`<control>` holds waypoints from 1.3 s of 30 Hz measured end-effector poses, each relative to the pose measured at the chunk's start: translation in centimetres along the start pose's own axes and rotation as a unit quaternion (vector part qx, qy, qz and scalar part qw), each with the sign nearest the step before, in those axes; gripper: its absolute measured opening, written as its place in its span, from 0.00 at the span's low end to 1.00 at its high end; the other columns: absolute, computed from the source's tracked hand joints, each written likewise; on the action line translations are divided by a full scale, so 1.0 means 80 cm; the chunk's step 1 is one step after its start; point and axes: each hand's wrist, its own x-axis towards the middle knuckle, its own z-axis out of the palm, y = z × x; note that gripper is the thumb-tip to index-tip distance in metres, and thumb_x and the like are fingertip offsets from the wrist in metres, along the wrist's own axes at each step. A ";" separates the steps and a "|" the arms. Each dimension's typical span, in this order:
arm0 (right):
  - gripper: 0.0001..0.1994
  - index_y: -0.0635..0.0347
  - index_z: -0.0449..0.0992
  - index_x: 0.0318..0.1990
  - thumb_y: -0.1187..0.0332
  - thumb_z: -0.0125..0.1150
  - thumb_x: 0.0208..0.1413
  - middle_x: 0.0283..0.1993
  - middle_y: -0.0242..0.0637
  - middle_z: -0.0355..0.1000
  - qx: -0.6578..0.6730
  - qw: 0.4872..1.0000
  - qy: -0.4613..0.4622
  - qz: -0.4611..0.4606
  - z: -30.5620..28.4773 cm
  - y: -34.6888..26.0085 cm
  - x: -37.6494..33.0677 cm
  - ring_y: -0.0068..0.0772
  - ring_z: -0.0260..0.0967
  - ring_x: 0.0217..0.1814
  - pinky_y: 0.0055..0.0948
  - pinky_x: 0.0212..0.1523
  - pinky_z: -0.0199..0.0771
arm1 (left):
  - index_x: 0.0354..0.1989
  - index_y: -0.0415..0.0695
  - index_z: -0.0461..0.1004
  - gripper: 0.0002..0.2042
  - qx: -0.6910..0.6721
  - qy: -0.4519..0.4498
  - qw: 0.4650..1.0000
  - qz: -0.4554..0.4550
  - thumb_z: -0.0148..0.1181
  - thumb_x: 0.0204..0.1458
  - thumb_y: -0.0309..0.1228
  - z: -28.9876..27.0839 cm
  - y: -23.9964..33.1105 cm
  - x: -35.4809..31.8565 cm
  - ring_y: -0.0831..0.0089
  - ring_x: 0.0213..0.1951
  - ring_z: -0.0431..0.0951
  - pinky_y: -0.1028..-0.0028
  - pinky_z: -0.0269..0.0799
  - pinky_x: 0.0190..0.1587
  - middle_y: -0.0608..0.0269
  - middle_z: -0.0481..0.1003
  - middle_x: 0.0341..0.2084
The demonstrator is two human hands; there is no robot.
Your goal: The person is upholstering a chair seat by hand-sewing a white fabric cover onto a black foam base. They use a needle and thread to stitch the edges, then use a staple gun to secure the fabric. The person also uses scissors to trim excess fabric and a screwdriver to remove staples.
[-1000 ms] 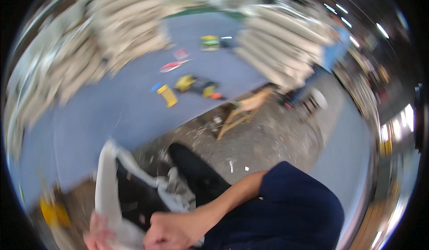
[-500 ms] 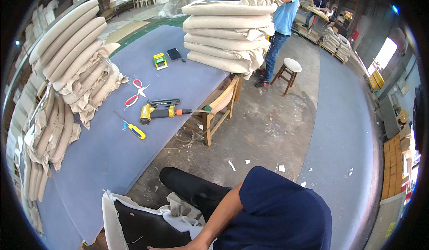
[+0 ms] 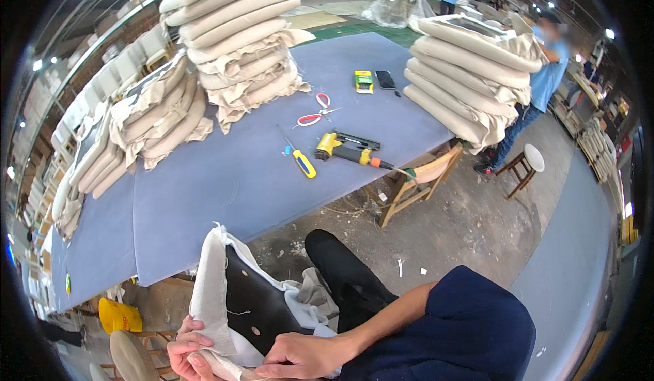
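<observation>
On my lap rests a chair seat cushion (image 3: 259, 306), with a black underside turned up and pale fabric (image 3: 210, 292) folded over its rim. At the near corner, the fingers of my left hand (image 3: 191, 350) are wrapped round the fabric edge. Closed at the near edge to the right, my right hand (image 3: 303, 356) pinches the same fabric. A grey-beige flap (image 3: 315, 292) of loose cloth hangs at the cushion's right side. The lower part of the cushion runs out of view.
Over the blue-grey table (image 3: 204, 190) lie a yellow screwdriver (image 3: 304, 163), a staple gun (image 3: 347, 151), red-handled snips (image 3: 315, 116), a green-yellow box (image 3: 364, 82) and a phone (image 3: 385, 80). Cushion stacks (image 3: 238, 26) stand left and right (image 3: 470, 74). A co-worker (image 3: 538, 88) stands beyond; a wooden frame (image 3: 429, 176) adjoins the table.
The view has swung left, so the table and stacks sit further right. My left hand has come into view at the cushion's corner, and more of my right hand shows on the fabric.
</observation>
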 end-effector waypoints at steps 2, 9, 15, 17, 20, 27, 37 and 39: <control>0.26 0.68 0.76 0.23 0.53 0.57 0.67 0.14 0.42 0.64 -0.005 0.999 0.018 -0.029 0.011 0.020 -0.001 0.27 0.59 0.16 0.37 0.20 0.58 | 0.35 0.41 0.67 0.16 0.024 0.002 1.000 -0.001 0.55 0.62 0.43 -0.020 -0.023 -0.014 0.54 0.45 0.74 0.46 0.57 0.65 0.54 0.74 0.28; 0.24 0.69 0.73 0.26 0.56 0.54 0.68 0.17 0.45 0.55 0.057 0.998 0.009 -0.010 0.017 0.009 0.018 0.23 0.53 0.20 0.35 0.23 0.58 | 0.33 0.38 0.72 0.14 0.040 0.079 0.996 -0.005 0.61 0.50 0.39 0.002 -0.012 -0.012 0.52 0.40 0.79 0.43 0.62 0.62 0.54 0.78 0.25; 0.17 0.66 0.84 0.39 0.61 0.54 0.70 0.15 0.31 0.65 -0.016 0.997 -0.073 -0.004 -0.022 -0.002 0.012 0.19 0.63 0.17 0.26 0.20 0.63 | 0.42 0.37 0.78 0.15 -0.049 -0.032 0.998 -0.028 0.67 0.43 0.27 -0.013 -0.005 0.003 0.60 0.44 0.80 0.56 0.67 0.61 0.56 0.81 0.31; 0.18 0.68 0.82 0.30 0.65 0.54 0.70 0.12 0.30 0.63 -0.026 0.996 -0.078 -0.037 -0.024 0.000 0.012 0.22 0.63 0.13 0.26 0.17 0.59 | 0.41 0.36 0.77 0.14 -0.068 -0.056 0.996 -0.020 0.67 0.43 0.23 -0.020 -0.006 0.004 0.61 0.44 0.79 0.58 0.68 0.58 0.55 0.81 0.32; 0.25 0.61 0.65 0.15 0.67 0.52 0.71 0.11 0.29 0.63 0.008 0.994 -0.096 -0.044 -0.026 0.014 0.007 0.21 0.58 0.10 0.26 0.15 0.55 | 0.41 0.34 0.77 0.15 -0.104 -0.036 0.993 -0.053 0.67 0.43 0.21 -0.016 -0.001 -0.005 0.59 0.49 0.78 0.60 0.69 0.57 0.53 0.80 0.32; 0.24 0.60 0.66 0.16 0.70 0.51 0.70 0.11 0.29 0.63 0.018 0.996 -0.061 -0.070 -0.006 0.026 0.009 0.23 0.59 0.11 0.26 0.15 0.55 | 0.42 0.37 0.78 0.13 -0.122 -0.043 0.991 -0.040 0.67 0.47 0.21 -0.021 -0.011 -0.010 0.70 0.43 0.78 0.70 0.72 0.50 0.58 0.80 0.35; 0.22 0.62 0.69 0.17 0.69 0.54 0.68 0.12 0.29 0.64 -0.049 0.997 0.008 -0.066 0.009 0.018 0.014 0.23 0.61 0.11 0.26 0.16 0.55 | 0.39 0.35 0.78 0.13 -0.102 -0.019 0.994 -0.035 0.67 0.43 0.21 -0.018 -0.012 -0.010 0.61 0.43 0.78 0.61 0.70 0.57 0.54 0.80 0.32; 0.22 0.62 0.68 0.17 0.69 0.54 0.68 0.11 0.29 0.64 -0.032 0.997 0.001 -0.065 0.006 0.020 0.015 0.23 0.61 0.11 0.26 0.16 0.55 | 0.39 0.35 0.78 0.12 -0.098 -0.027 0.994 -0.044 0.67 0.44 0.21 -0.023 -0.010 -0.011 0.62 0.43 0.78 0.62 0.70 0.56 0.55 0.80 0.33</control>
